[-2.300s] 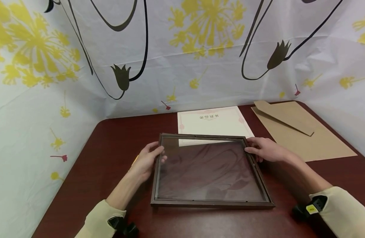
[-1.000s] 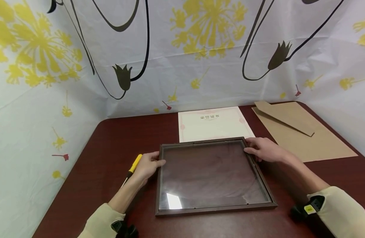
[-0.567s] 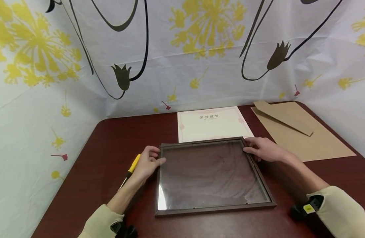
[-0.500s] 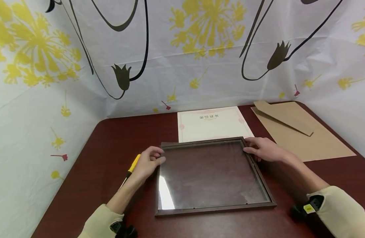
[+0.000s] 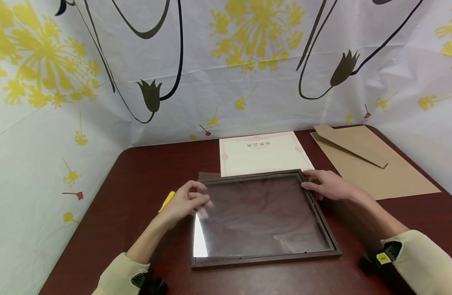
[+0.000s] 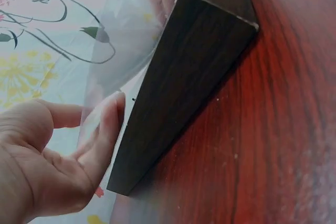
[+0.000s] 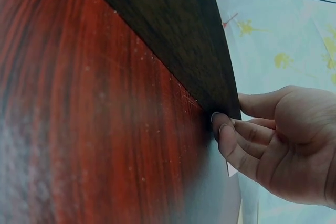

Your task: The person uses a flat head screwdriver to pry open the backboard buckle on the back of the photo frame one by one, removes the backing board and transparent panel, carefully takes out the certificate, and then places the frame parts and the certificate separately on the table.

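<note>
A dark brown picture frame lies on the table in the head view. Its clear pane is raised along the left side, its far left corner sticking out past the frame. My left hand pinches the pane's left edge, thumb above and fingertips showing through from below. The left wrist view has this hand beside the frame's outer side. At the far right corner my right hand grips the frame, thumb on top; in the right wrist view its fingers curl against the frame's lower edge.
A cream certificate lies behind the frame. At the right back is a brown backing board with a stand flap. The screwdriver's yellow handle shows beside my left hand. A printed cloth hangs around the table.
Earlier my left hand held the frame's left side, and the frame came down flat. Since then its fingers have taken the pane's edge and raised it. My right hand stays put.
</note>
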The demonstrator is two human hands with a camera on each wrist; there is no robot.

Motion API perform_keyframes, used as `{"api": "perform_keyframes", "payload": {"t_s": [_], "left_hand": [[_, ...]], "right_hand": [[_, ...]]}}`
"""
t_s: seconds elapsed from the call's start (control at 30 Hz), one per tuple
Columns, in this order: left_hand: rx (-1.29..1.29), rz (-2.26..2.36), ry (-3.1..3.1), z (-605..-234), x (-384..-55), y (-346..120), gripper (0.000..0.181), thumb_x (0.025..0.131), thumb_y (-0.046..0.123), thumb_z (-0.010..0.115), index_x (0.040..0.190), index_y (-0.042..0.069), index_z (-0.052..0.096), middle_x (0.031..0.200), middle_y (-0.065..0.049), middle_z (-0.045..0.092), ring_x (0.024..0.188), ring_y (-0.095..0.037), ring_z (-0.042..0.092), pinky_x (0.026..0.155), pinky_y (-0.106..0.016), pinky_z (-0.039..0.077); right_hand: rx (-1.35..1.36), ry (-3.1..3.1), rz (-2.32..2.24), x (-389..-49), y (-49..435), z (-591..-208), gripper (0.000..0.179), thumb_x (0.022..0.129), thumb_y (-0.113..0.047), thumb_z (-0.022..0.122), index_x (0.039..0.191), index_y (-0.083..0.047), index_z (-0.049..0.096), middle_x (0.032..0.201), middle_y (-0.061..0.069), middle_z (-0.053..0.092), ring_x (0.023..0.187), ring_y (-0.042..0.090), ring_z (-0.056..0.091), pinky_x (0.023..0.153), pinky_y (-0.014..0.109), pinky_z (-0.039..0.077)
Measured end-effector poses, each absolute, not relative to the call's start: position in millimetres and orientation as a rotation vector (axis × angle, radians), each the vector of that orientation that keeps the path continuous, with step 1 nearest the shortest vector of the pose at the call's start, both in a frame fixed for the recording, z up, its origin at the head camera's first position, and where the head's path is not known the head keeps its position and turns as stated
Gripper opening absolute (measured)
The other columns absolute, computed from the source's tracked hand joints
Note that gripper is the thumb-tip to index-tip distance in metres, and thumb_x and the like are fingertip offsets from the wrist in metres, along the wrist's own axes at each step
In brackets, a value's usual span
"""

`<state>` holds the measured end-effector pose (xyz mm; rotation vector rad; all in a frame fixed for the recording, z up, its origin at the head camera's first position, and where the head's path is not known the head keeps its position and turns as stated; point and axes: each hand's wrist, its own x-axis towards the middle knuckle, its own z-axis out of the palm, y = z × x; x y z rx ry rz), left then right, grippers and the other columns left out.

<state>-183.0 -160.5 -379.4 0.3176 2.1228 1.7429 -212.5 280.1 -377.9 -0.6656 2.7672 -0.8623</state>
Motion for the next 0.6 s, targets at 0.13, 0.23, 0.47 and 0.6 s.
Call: {"api": "perform_keyframes", "payload": {"t_s": [0.13, 0.23, 0.47, 0.6], "left_hand": [[0.396, 1.704, 2.156, -381.0, -182.9, -163.7, 0.044, 0.101, 0.014, 0.063, 0.134, -0.004, 0.04, 0.099, -0.016, 0.074, 0.063, -0.016, 0.066, 0.059, -0.024, 0.047], [0.443, 1.724, 2.17, -381.1, -183.2, -164.4, 0.041, 0.102, 0.013, 0.061, 0.133, -0.005, 0.04, 0.1, -0.017, 0.074, 0.063, -0.017, 0.065, 0.066, -0.026, 0.047], [0.414, 1.806, 2.129, -380.7, -184.1, -163.9, 0.035, 0.103, 0.006, 0.058, 0.131, -0.006, 0.041, 0.095, -0.018, 0.072, 0.061, -0.019, 0.068, 0.068, -0.03, 0.056], [0.368, 1.859, 2.086, -379.6, -184.9, -169.2, 0.031, 0.103, 0.001, 0.056, 0.127, -0.007, 0.04, 0.091, -0.018, 0.071, 0.058, -0.018, 0.066, 0.056, -0.031, 0.057]], "right_hand": [[-0.655, 2.76, -0.86, -212.1, 280.4, -377.7, 0.049, 0.102, -0.018, 0.062, 0.138, 0.012, 0.048, 0.082, -0.001, 0.068, 0.055, 0.012, 0.06, 0.063, 0.03, 0.051], [-0.662, 2.755, -0.864, -211.7, 281.0, -377.8, 0.051, 0.102, -0.018, 0.062, 0.139, 0.014, 0.046, 0.083, 0.0, 0.069, 0.056, 0.012, 0.06, 0.062, 0.03, 0.051], [-0.662, 2.737, -0.873, -211.9, 280.8, -379.4, 0.05, 0.103, -0.019, 0.06, 0.14, 0.013, 0.046, 0.081, -0.001, 0.068, 0.056, 0.012, 0.06, 0.061, 0.03, 0.051], [-0.67, 2.754, -0.856, -211.7, 281.5, -379.6, 0.052, 0.103, -0.019, 0.06, 0.14, 0.014, 0.045, 0.082, 0.0, 0.068, 0.055, 0.011, 0.06, 0.061, 0.03, 0.05]]}}
